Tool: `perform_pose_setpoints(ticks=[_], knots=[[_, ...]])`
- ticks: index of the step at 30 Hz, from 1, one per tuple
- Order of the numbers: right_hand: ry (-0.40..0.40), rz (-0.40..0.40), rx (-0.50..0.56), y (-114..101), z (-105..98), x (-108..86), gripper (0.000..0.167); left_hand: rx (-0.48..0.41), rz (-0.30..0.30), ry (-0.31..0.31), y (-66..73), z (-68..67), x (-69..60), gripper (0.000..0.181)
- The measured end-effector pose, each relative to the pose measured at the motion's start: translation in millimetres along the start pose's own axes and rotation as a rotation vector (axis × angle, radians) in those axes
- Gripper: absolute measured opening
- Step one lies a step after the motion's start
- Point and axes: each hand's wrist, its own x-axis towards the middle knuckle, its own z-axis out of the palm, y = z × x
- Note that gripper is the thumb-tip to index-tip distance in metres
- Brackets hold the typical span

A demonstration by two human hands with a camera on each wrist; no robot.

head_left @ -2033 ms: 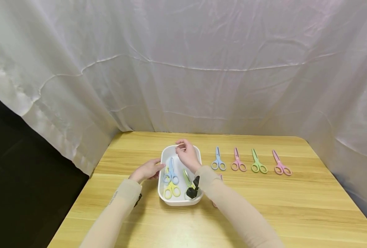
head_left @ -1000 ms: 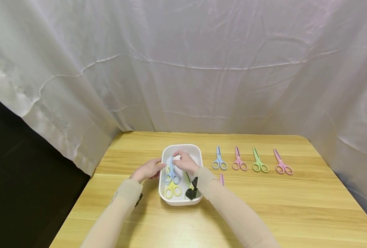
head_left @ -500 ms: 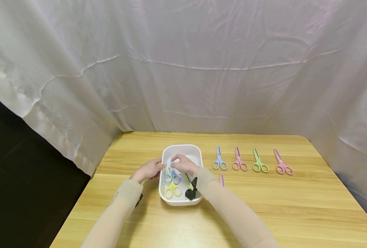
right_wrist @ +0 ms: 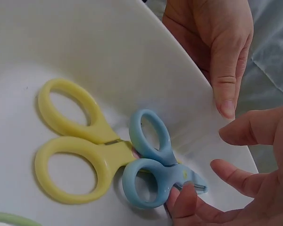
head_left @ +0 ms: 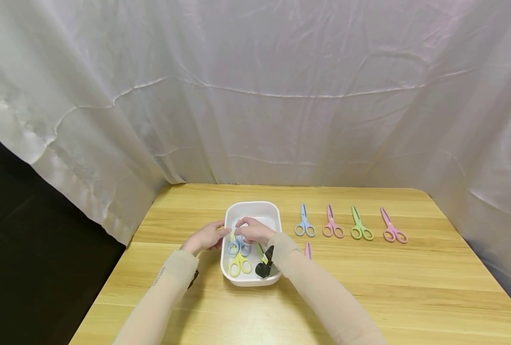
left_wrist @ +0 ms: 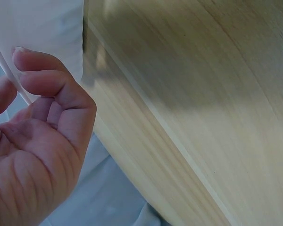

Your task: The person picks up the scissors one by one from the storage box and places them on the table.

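A white plastic bin (head_left: 260, 209) holds blue scissors (right_wrist: 153, 179), yellow scissors (right_wrist: 78, 155) and green scissors (head_left: 260, 251). The blue pair partly overlaps the yellow pair. My left hand (head_left: 204, 238) grips the bin's left wall, thumb over the rim and fingers bent outside, as the left wrist view shows. Inside the bin, my right hand (head_left: 255, 231) is over the blades of the blue scissors. In the right wrist view its lower fingers touch the blue blades, while the two upper fingertips stand apart, pinching nothing. My right wrist partly covers the green scissors.
To the right on the wooden table (head_left: 411, 287) lie blue scissors (head_left: 305, 223), pink scissors (head_left: 332, 223), green scissors (head_left: 360, 225) and more pink scissors (head_left: 392, 227) in a row. Another pink pair (head_left: 308, 250) is mostly hidden by my right forearm. A grey curtain (head_left: 281, 120) hangs behind.
My right hand has moved from the bin's far side down and left, onto the blue scissors' blades. My left hand has stayed on the bin's wall.
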Motion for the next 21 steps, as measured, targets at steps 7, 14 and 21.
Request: perform_pose_setpoints(ticks=[7, 14, 21], knots=[[0.023, 0.009, 0.085, 4.5, 1.1, 2.9, 0.041, -0.021, -0.001, -0.002, 1.6, 0.5, -2.4, 0.053], [0.073, 0.034, 0.121, 4.4, 2.7, 1.0, 0.044, -0.017, 0.008, -0.006, 1.2, 1.6, -2.1, 0.052], [0.121, 0.036, 0.188, 5.1, 4.4, 2.3, 0.046, -0.043, 0.029, -0.029, 3.1, -1.4, -6.1, 0.053]])
